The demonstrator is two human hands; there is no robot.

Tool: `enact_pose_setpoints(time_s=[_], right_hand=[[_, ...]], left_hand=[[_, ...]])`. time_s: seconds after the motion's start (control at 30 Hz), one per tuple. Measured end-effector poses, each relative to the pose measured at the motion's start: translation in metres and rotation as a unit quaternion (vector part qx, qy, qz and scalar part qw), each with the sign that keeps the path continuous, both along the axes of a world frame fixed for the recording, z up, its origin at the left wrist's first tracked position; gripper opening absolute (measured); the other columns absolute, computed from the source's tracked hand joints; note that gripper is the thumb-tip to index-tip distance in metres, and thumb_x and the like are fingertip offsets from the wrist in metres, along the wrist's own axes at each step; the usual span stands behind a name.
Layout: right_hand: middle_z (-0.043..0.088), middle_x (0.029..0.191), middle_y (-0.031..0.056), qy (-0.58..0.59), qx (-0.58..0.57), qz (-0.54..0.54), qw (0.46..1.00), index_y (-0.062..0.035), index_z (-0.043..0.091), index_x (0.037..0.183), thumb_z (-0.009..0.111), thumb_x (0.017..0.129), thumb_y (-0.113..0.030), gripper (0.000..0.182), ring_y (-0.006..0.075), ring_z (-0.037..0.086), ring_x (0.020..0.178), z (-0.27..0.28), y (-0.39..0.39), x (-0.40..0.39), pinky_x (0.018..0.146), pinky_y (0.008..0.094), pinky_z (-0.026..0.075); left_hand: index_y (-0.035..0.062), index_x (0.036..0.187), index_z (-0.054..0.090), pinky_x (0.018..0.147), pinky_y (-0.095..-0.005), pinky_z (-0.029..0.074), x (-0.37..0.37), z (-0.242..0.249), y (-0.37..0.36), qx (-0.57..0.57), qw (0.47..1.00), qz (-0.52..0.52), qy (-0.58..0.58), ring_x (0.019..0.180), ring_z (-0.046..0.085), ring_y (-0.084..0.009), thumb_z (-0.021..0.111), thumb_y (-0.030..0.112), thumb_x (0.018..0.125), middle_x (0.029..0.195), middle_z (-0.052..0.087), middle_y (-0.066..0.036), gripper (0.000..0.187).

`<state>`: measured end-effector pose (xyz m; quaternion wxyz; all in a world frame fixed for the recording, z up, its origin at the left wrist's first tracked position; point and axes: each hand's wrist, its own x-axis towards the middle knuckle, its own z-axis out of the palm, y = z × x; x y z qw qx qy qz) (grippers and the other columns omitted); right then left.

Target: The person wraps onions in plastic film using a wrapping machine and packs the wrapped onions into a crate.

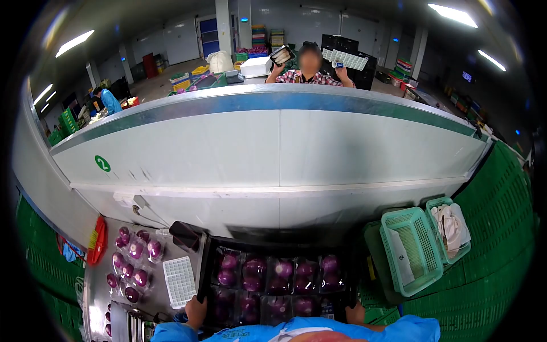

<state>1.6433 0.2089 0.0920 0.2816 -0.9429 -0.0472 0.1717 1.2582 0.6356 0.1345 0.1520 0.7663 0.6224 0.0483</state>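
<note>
A black crate (206,256) stands in front of me, with several clear-wrapped packs of purple onions (283,268) in two rows. My left hand (196,312) is closed on the crate's near left side. On the opposite side, my right hand (355,313) is closed on the right edge, its fingers partly hidden. Left of the crate, a white sheet of labels (180,282) lies on a metal table (156,282), close to my left hand. More wrapped purple onions (135,251) lie farther left, beside a dark box-shaped object (186,236).
Two light green baskets (411,251) (449,231) sit at the right, one holding whitish cloth or plastic. Green crates (490,211) line the right side. Beyond a white wall (279,142), a person (310,74) holds up a pack and a label sheet. A red basket (97,240) hangs at left.
</note>
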Motion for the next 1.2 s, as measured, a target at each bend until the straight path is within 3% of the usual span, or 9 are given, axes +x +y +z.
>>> enact_pose_setpoints(time_s=[0.27,0.37,0.57,0.8,1.2], right_hand=[[0.065,0.101,0.0322,0.010,-0.029,-0.003,1.000,0.0102,0.057,0.113,0.064,0.072,-0.018,0.050,0.0467,0.064,0.093,0.014,0.006,-0.002,0.085,0.0516,0.051],[0.068,0.096,0.0278,-0.001,-0.007,-0.029,1.000,0.0027,0.064,0.109,0.066,0.066,-0.016,0.047,0.0426,0.068,0.089,0.005,0.005,0.000,0.081,0.0481,0.055],[0.069,0.096,0.0268,0.003,-0.024,-0.032,0.999,0.0012,0.065,0.109,0.068,0.066,-0.016,0.047,0.0424,0.068,0.090,0.036,0.016,-0.004,0.081,0.0482,0.055],[0.068,0.098,0.0264,-0.034,-0.005,-0.029,0.999,0.0002,0.064,0.110,0.069,0.065,-0.016,0.048,0.0423,0.067,0.092,-0.044,-0.014,0.004,0.082,0.0487,0.054],[0.068,0.100,0.0265,-0.033,0.017,-0.041,0.998,0.0013,0.062,0.113,0.067,0.064,-0.015,0.051,0.0433,0.066,0.096,-0.038,-0.012,0.003,0.085,0.0481,0.053]], left_hand=[[-0.0014,0.088,0.065,0.074,-0.0517,0.052,0.000,-0.001,-0.001,0.006,1.000,-0.001,0.005,0.079,0.066,-0.0433,0.067,0.041,0.083,0.080,0.068,-0.025,0.043],[-0.0016,0.087,0.065,0.073,-0.0516,0.051,-0.003,-0.008,0.001,0.011,1.000,-0.005,0.003,0.079,0.066,-0.0431,0.067,0.041,0.083,0.080,0.068,-0.025,0.043],[-0.0016,0.086,0.065,0.073,-0.0517,0.051,0.000,-0.002,-0.001,0.009,1.000,0.000,0.008,0.079,0.066,-0.0433,0.067,0.042,0.083,0.079,0.067,-0.025,0.043],[-0.0019,0.087,0.064,0.074,-0.0520,0.051,0.003,-0.001,0.001,0.003,1.000,0.003,0.011,0.080,0.066,-0.0436,0.067,0.042,0.083,0.080,0.067,-0.026,0.044],[-0.0018,0.088,0.065,0.072,-0.0510,0.052,0.005,0.005,-0.001,-0.005,1.000,0.012,0.018,0.078,0.066,-0.0429,0.067,0.042,0.082,0.079,0.068,-0.025,0.044]])
